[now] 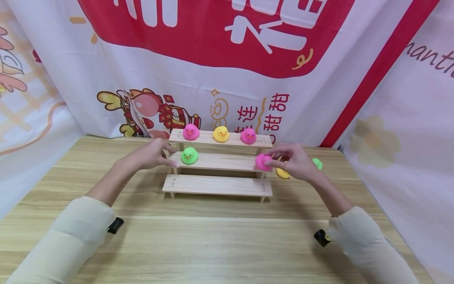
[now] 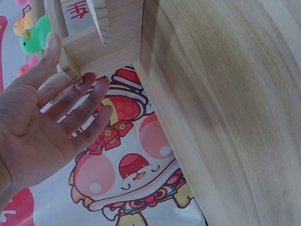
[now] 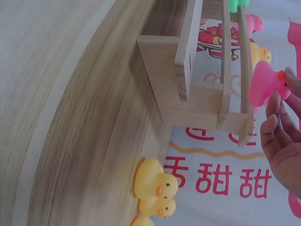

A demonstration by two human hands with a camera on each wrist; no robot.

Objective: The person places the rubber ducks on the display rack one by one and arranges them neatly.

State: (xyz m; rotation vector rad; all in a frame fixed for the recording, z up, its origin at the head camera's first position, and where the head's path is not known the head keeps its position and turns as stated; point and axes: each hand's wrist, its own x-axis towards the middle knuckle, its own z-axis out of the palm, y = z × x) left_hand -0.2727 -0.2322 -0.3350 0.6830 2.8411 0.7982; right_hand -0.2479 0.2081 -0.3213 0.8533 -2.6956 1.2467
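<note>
A three-step wooden rack [image 1: 216, 184] stands on the table. My left hand [image 1: 156, 154] holds the left end of its middle step, thumb in front and index finger behind; the other fingers spread loosely in the left wrist view. Beside that thumb sits a green rubber duck [image 1: 189, 156]. At the step's right end, my right hand [image 1: 292, 161] pinches a pink rubber duck [image 1: 263, 162] between thumb and fingers. On the top step are a pink duck [image 1: 191, 132], a yellow duck [image 1: 221, 134] and another pink duck [image 1: 248, 136].
Yellow ducks [image 3: 155, 181] lie on the table right of the rack, partly hidden by my right hand in the head view. Farther right is a green duck [image 1: 317, 163]. A printed cloth [image 1: 198, 86] hangs behind the rack.
</note>
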